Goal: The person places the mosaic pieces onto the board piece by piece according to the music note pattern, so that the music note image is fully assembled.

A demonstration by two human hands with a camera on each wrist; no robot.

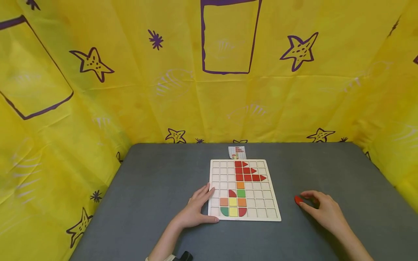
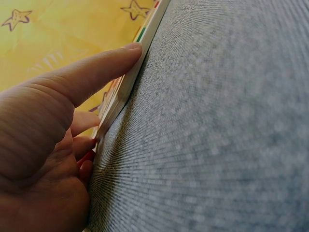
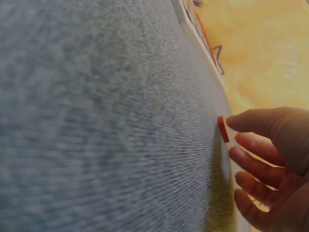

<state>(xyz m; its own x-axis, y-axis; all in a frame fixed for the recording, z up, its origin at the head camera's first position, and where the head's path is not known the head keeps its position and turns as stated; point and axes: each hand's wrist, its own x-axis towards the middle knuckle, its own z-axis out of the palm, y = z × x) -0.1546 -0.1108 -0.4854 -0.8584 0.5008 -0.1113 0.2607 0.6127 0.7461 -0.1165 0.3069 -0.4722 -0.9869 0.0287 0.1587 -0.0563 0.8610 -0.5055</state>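
A pale square grid board (image 1: 261, 203) lies on the grey table with several red, orange, yellow and green flat tiles set in its cells. My left hand (image 1: 193, 212) rests at the board's near left corner. Its fingers lie along the left side, and the thumb touches the front edge, as the left wrist view also shows. To the right of the board, my right hand (image 1: 324, 210) pinches a small red tile (image 1: 298, 200) between thumb and forefinger, low over the table. In the right wrist view the thumb tip meets the red tile (image 3: 222, 128); its full outline is partly hidden.
A small printed card (image 1: 237, 152) with a coloured grid pattern lies just behind the board. Yellow cloth (image 1: 196, 108) with purple drawings hangs behind and at both sides of the grey table (image 1: 156, 174).
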